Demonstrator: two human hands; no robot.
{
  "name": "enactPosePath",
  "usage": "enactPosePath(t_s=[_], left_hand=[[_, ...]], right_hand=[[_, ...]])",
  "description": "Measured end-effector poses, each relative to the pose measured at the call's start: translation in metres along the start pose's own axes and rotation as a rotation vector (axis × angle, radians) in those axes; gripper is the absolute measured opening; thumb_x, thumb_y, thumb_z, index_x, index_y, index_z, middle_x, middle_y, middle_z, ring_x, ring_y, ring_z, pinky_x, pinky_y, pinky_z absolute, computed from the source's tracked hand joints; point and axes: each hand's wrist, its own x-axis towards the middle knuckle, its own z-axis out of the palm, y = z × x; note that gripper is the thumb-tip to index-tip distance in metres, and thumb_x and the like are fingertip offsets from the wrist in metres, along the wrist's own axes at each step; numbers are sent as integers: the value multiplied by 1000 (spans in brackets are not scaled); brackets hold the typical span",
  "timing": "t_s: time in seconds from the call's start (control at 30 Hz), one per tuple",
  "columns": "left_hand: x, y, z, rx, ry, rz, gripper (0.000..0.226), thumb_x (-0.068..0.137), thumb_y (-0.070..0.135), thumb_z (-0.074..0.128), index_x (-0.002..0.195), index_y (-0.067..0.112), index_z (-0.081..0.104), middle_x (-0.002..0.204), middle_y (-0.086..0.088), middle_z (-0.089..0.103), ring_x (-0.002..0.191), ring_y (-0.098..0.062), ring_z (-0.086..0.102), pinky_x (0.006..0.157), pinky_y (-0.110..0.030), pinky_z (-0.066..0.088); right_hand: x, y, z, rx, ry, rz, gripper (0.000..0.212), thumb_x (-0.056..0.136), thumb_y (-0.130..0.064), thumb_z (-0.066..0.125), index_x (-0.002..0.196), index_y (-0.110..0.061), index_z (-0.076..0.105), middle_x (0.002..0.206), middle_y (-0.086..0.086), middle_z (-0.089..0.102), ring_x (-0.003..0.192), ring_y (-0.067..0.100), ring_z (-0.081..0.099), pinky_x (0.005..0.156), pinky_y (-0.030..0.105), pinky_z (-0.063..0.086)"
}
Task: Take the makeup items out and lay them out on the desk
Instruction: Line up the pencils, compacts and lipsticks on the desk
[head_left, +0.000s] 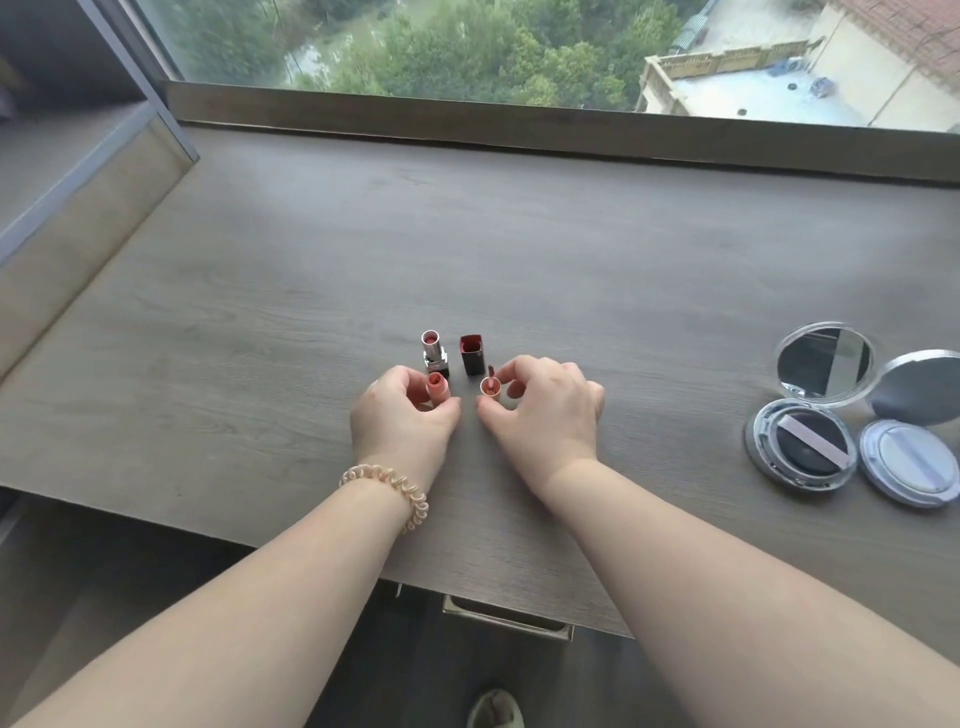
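Desk of grey woodgrain meets window overlooking trees

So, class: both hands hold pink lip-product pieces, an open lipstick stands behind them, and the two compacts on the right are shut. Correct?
No: the head view shows both open, the mirrored compact and the white compact, lids raised. The rest stands: left hand holds a pink tube, right hand a pink cap, open lipstick behind.

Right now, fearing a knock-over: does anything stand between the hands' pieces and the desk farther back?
Yes: an open silver lipstick and a dark red square tube stand upright beyond the left hand and right hand.
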Motion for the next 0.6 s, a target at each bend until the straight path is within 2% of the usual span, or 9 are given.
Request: enactPosePath(t_s=[0.13,0.27,0.43,0.53,0.6], left_hand=[[-19,22,14,-84,-104,73,12,72,21,75,72,22,63,73,7,68,67,-8,61,63,-19,44],[-31,55,46,-129,-197,125,8,76,22,70,72,24,63,69,6,67,59,-7,57,57,-19,43],[-41,79,82,-132,-224,159,9,80,24,66,77,16,68,71,1,70,63,-17,60,64,-28,51],[-47,85,92,-97,-244,182,13,82,27,63,79,15,68,70,2,69,68,-18,65,66,-27,51],[-49,88,96,-77,-248,202,13,83,28,63,79,17,69,69,4,67,67,-16,63,65,-25,48]], right_hand=[[-6,20,-21,1,127,23,13,77,-40,65,80,-28,65,78,-9,58,87,19,51,73,31,24],[-2,51,-50,63,87,134,12,81,-34,65,86,-23,64,81,-5,58,87,21,55,68,28,33],[5,78,-68,114,76,265,9,80,-27,65,86,-21,64,84,2,68,83,22,61,68,28,40],[3,88,-75,144,105,320,8,80,-25,65,85,-20,64,85,4,69,86,23,62,75,30,45],[1,92,-77,132,109,334,7,80,-26,64,85,-21,64,86,3,69,86,23,61,74,29,43]])
